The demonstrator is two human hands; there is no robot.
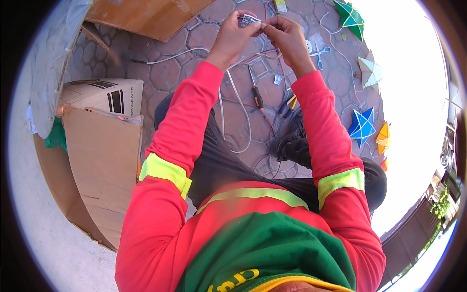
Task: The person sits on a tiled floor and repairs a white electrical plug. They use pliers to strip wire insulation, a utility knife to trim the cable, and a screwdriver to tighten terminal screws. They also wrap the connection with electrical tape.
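At the top middle, above the paving, my left hand [230, 38] is closed on a small flat piece with a white and dark printed face [250, 20]. My right hand [288, 40] meets it there, thumb and fingers pinched at the piece's right edge. What those right fingertips hold is too small to make out. White cable [235, 83] loops over the ground below my hands. A screwdriver [257, 97] with an orange and black handle lies under them. Pliers [290, 104] with yellow and blue handles rest near my shoe, and light-blue scissors [320, 57] lie right of my right wrist.
Cardboard boxes [104, 160] stand at the left, and a brown panel [141, 17] at the upper left. Down the right side lie star-shaped lanterns: green [351, 20], white [370, 72], blue [362, 126] and orange [383, 138]. A thin white wire [346, 61] runs beside them.
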